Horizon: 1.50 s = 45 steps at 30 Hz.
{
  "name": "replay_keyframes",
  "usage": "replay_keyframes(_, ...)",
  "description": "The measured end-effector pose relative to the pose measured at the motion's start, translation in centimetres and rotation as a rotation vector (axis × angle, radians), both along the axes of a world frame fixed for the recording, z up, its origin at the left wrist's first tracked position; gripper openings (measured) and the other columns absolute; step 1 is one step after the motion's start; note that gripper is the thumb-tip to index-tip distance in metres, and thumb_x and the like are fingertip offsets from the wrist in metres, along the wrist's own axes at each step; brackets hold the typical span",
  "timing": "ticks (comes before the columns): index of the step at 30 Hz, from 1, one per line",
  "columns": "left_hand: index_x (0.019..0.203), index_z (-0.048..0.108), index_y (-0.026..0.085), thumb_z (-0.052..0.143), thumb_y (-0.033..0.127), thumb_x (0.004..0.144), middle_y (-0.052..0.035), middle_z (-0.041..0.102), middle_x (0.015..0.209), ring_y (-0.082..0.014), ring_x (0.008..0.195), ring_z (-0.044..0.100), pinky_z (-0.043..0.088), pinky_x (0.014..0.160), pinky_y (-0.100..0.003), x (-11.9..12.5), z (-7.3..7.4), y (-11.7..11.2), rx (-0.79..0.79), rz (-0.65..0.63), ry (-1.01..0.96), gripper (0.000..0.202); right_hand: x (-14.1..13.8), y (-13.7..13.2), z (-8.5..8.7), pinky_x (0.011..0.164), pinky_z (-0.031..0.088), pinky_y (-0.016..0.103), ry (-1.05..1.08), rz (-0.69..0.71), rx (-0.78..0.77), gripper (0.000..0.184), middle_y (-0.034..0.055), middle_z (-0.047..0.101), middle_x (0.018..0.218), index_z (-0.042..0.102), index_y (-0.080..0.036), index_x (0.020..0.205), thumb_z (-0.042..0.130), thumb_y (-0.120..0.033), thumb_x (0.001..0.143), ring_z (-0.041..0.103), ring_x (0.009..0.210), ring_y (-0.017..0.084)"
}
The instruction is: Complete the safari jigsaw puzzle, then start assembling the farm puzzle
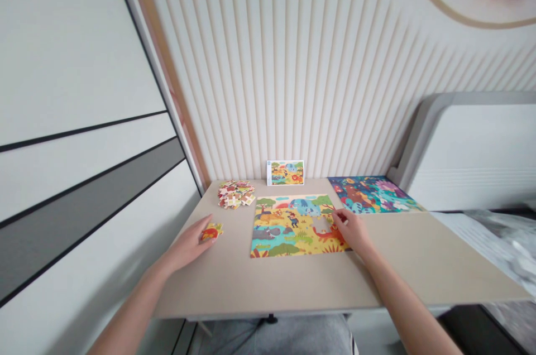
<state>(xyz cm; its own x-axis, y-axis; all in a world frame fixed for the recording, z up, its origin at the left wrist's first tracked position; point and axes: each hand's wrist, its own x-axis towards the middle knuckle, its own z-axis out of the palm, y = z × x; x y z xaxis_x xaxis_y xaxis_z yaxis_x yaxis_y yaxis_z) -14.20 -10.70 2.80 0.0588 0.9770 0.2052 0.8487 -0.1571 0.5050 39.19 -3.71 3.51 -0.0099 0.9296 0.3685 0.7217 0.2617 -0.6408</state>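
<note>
An animal jigsaw puzzle (pixel 278 240) lies on the table, mostly joined, with a bare gap (pixel 321 225) in its right part above the red lion. My right hand (pixel 353 230) is over the puzzle's right edge, its fingertips pinched together just right of that gap. Whatever they hold, if anything, is too small to make out. Left of the puzzle, my left hand (pixel 196 239) rests on the table with fingers apart around a few loose puzzle pieces (pixel 212 231) showing orange, red and yellow. Its thumb and fingertips lie beside or against them.
A heap of puzzle pieces (pixel 235 194) sits at the table's back left. A picture card (pixel 286 173) of the same scene stands against the ribbed wall. A second, dark blue puzzle (pixel 377 195) lies at the back right. A white cabinet (pixel 84 204) borders the table's left side.
</note>
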Motion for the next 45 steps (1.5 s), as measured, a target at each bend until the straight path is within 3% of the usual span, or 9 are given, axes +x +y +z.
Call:
replay_keyframes(5, 0.135, 0.056, 0.02, 0.058, 0.051, 0.086, -0.0114, 0.059, 0.139, -0.0308, 0.129, 0.054, 0.039, 0.112, -0.044, -0.5, 0.5, 0.7, -0.042, -0.08, 0.079, 0.057, 0.0, 0.0, -0.1, 0.07, 0.046, 0.033, 0.009, -0.007, -0.007, 0.033, 0.0065, 0.072, 0.082, 0.07, -0.02, 0.087, 0.048, -0.045, 0.088, 0.064, 0.074, 0.022)
replay_keyframes(9, 0.132, 0.058, 0.019, 0.065, 0.046, 0.08, -0.0116, 0.061, 0.126, -0.0306, 0.118, 0.06, 0.043, 0.108, -0.044, -0.2, 1.0, 1.3, -0.026, -0.027, 0.107, 0.06, 0.0, 0.0, -0.2, 0.07, 0.045, 0.033, 0.014, -0.005, 0.004, 0.033, 0.0068, 0.071, 0.081, 0.069, -0.02, 0.086, 0.048, -0.045, 0.089, 0.063, 0.073, 0.022)
replay_keyframes(13, 0.133, 0.057, 0.019, 0.06, 0.038, 0.084, -0.0093, 0.058, 0.121, -0.0256, 0.107, 0.062, 0.049, 0.099, -0.042, 2.1, 2.3, 1.5, -0.027, -0.097, -0.08, 0.053, -0.1, 0.0, -0.2, 0.07, 0.045, 0.033, 0.022, 0.008, 0.013, 0.031, 0.0063, 0.071, 0.082, 0.069, -0.02, 0.086, 0.049, -0.043, 0.089, 0.062, 0.073, 0.021)
replay_keyframes(19, 0.138, 0.049, 0.022, 0.06, 0.035, 0.089, -0.0064, 0.055, 0.12, -0.0185, 0.098, 0.064, 0.054, 0.086, -0.033, 11.1, 3.6, 2.8, -0.161, -0.303, -0.592, 0.052, -1.5, -0.5, -0.1, 0.072, 0.046, 0.033, 0.04, 0.136, 0.006, 0.031, 0.0066, 0.073, 0.086, 0.071, -0.019, 0.09, 0.05, -0.042, 0.092, 0.063, 0.075, 0.021)
replay_keyframes(24, 0.13, 0.059, 0.02, 0.062, 0.021, 0.084, -0.0095, 0.06, 0.122, -0.0191, 0.106, 0.062, 0.052, 0.092, -0.032, 20.3, 2.1, 5.1, -0.174, -0.522, -0.667, 0.046, -3.3, -1.9, 0.6, 0.073, 0.048, 0.031, 0.07, 0.354, -0.026, 0.033, 0.0076, 0.074, 0.095, 0.073, -0.02, 0.101, 0.049, -0.043, 0.096, 0.064, 0.081, 0.02)
replay_keyframes(28, 0.122, 0.063, 0.021, 0.061, 0.014, 0.083, -0.0093, 0.062, 0.123, -0.0203, 0.112, 0.061, 0.05, 0.099, -0.034, 24.5, 0.6, 5.7, -0.069, -0.589, -0.652, 0.04, -4.1, -2.6, 0.8, 0.074, 0.048, 0.03, 0.077, 0.452, -0.065, 0.031, 0.0064, 0.074, 0.098, 0.073, -0.021, 0.104, 0.052, -0.043, 0.096, 0.063, 0.08, 0.018)
replay_keyframes(34, 0.128, 0.059, 0.023, 0.056, 0.013, 0.088, -0.0089, 0.061, 0.122, -0.0198, 0.113, 0.061, 0.051, 0.099, -0.035, 24.5, 0.1, 5.3, -0.04, -0.59, -0.642, 0.042, -4.0, -2.0, 0.7, 0.07, 0.047, 0.028, 0.081, 0.398, -0.15, 0.033, 0.0033, 0.073, 0.085, 0.071, -0.02, 0.091, 0.052, -0.046, 0.096, 0.062, 0.076, 0.017)
replay_keyframes(39, 0.127, 0.06, 0.024, 0.055, 0.014, 0.089, -0.0086, 0.061, 0.125, -0.0196, 0.114, 0.06, 0.051, 0.1, -0.036, 24.2, -0.2, 5.5, 0.002, -0.549, -0.67, 0.039, -4.1, -2.4, 0.9, 0.077, 0.05, 0.03, 0.099, 0.435, -0.18, 0.034, 0.0059, 0.075, 0.101, 0.073, -0.02, 0.103, 0.056, -0.048, 0.093, 0.066, 0.085, 0.019)
replay_keyframes(45, 0.131, 0.058, 0.026, 0.052, 0.014, 0.091, -0.009, 0.059, 0.125, -0.0211, 0.118, 0.058, 0.054, 0.094, -0.033, 24.9, 0.0, 4.7, 0.095, -0.6, -0.492, 0.042, -4.3, -2.5, 0.9, 0.075, 0.049, 0.031, 0.058, 0.448, -0.142, 0.032, 0.0052, 0.074, 0.091, 0.074, -0.021, 0.092, 0.056, -0.047, 0.092, 0.064, 0.08, 0.02)
